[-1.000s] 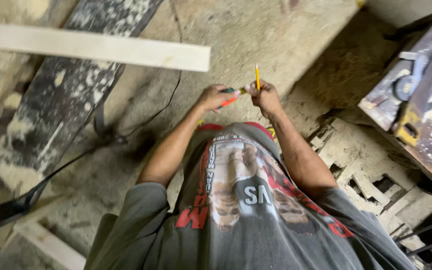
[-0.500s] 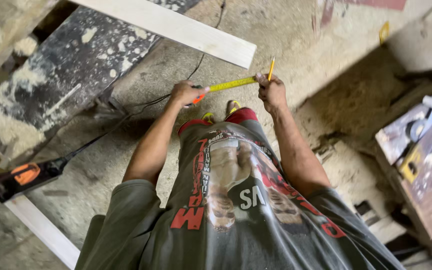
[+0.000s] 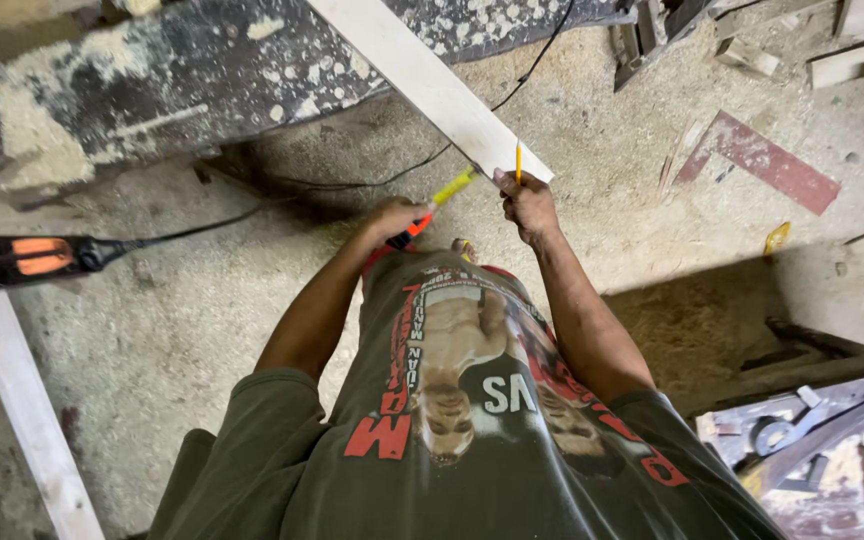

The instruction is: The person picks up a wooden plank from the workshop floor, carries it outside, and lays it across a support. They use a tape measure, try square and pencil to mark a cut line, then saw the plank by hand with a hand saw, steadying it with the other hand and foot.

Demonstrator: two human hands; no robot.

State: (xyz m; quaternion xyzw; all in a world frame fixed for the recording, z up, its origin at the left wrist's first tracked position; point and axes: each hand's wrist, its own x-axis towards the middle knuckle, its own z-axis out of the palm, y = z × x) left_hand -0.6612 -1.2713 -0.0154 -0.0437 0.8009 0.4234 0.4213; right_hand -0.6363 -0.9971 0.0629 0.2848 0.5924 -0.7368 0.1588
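Note:
My left hand (image 3: 397, 217) grips a red tape measure whose yellow blade (image 3: 452, 186) runs up and right toward the end of a pale wooden plank (image 3: 422, 80). My right hand (image 3: 524, 200) holds a yellow pencil (image 3: 518, 162) upright, with the fingers touching the plank's near end. The plank slants from top centre down to my hands, over a dusty dark workbench (image 3: 152, 90). My grey printed shirt fills the lower middle of the view.
A black and orange power tool (image 3: 37, 255) lies at the left with its black cable (image 3: 352, 180) trailing over the sawdust floor. A white board (image 3: 22, 400) runs down the left. A red metal square (image 3: 762, 160), wood scraps and a cluttered bench (image 3: 812, 450) sit on the right.
The view has swung so the plank's end now meets my hands. The tape blade has been drawn toward the plank's end, and my right hand with the pencil has come onto it.

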